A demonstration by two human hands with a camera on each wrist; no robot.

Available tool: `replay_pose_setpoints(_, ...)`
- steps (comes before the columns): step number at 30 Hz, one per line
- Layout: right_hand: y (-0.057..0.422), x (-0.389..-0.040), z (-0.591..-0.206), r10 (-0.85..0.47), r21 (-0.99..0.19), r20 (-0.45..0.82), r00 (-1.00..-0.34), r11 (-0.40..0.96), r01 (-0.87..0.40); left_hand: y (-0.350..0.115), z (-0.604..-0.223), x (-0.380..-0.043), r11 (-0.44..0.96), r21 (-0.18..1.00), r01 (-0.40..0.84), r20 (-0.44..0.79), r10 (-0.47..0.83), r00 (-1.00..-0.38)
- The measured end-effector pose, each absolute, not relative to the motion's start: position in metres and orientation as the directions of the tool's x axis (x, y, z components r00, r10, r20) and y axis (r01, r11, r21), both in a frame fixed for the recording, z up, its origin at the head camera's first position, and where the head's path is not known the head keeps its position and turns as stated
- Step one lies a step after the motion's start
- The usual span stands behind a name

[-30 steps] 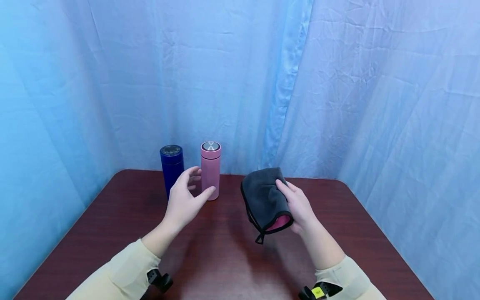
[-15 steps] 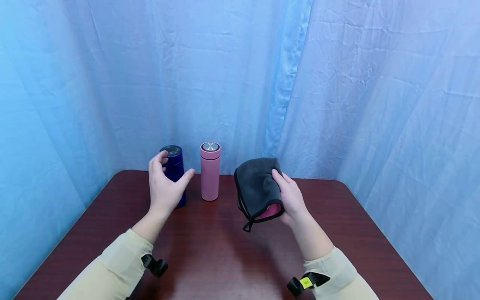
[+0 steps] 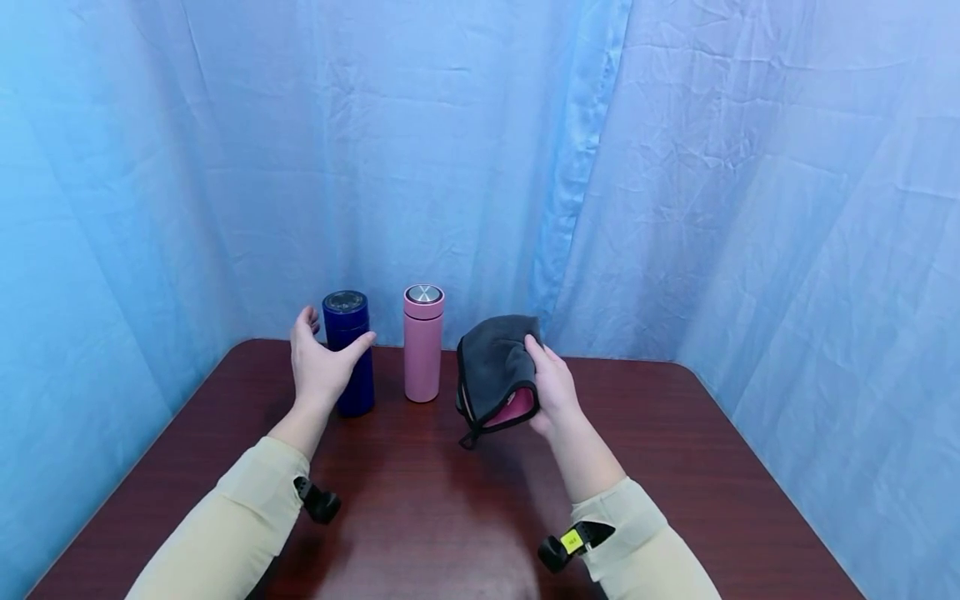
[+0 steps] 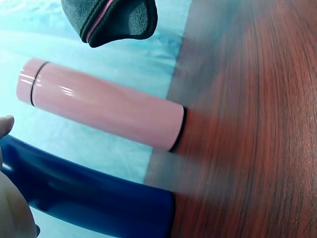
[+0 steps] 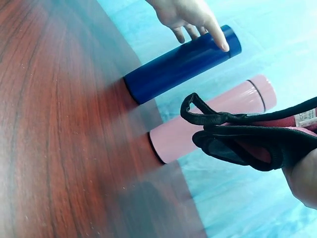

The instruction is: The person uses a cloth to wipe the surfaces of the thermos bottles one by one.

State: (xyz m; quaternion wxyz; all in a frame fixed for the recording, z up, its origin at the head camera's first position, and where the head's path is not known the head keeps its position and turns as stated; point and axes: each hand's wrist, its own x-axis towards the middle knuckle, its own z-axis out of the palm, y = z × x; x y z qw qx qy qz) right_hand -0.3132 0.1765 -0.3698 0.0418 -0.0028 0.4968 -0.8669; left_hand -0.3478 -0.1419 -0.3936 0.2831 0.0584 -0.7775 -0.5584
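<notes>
Left of the upright, cylindrical pink bottle (image 3: pixel 423 358), a person's left hand (image 3: pixel 318 365) spreads thumb and fingers wide about an upright, cylindrical dark-blue bottle (image 3: pixel 360 383); contact is unclear from here. To the pink bottle's right, the right hand (image 3: pixel 557 390) pinches a black-edged grey plush cloth (image 3: pixel 491 358). Gripping mid-body should prevent tipping.

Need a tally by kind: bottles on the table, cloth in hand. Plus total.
Bottles: 2 (blue bottle, pink bottle)
Cloth items: 1 (grey cloth, in the right hand)
Total: 3
</notes>
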Motion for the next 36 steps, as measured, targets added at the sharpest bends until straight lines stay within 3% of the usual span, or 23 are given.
replay_pose_setpoints(13, 0.160, -0.325, -0.394, -0.039, -0.877, -0.081, -0.996, -0.473, 0.089, -0.144, -0.407, -0.362, 0.391, 0.913, 0.116, 0.281, -0.398, -0.873)
replay_pose_setpoints(25, 0.160, -0.323, -0.395, -0.058, -0.876, -0.058, -0.997, -0.475, 0.079, -0.144, -0.407, -0.357, 0.471, 0.865, 0.171, 0.377, -0.386, -0.842)
replay_pose_setpoints(36, 0.179, -0.310, -0.378, -0.066, -0.913, -0.053, -0.996, -0.402, 0.075, -0.132, -0.403, -0.339, 0.500, 0.812, 0.300, 0.482, -0.286, -0.828)
